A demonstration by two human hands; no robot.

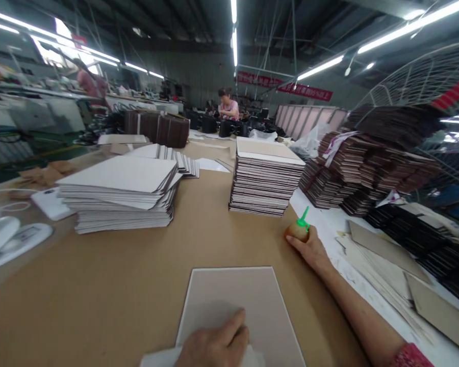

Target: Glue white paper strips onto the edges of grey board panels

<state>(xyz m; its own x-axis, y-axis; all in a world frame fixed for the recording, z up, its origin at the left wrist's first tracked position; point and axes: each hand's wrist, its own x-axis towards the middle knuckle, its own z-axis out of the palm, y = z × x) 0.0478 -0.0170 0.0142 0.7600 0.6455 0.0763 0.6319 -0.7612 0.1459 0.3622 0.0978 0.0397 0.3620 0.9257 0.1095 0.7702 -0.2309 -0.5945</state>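
In my right hand (311, 250) is a squeeze bottle (299, 232) with a green nozzle, its amber contents showing through; the fingers wrap round it at the right of the brown work surface (214, 244). A flat pinkish-beige panel (237, 288) with a pale border lies in front of me. Over its near part, my left hand (216, 341) rests with fingers curled and pressed together. White material (158, 358) shows beneath that hand on both sides; what the fingertips grip is hidden.
A tall stack of dark-edged panels (263, 178) stands behind the bottle. White boards (126, 193) are piled at left, near a white fan (7, 234). Dark bundles (359, 168) and loose boards (390, 250) line the right. A person (229, 108) works farther back.
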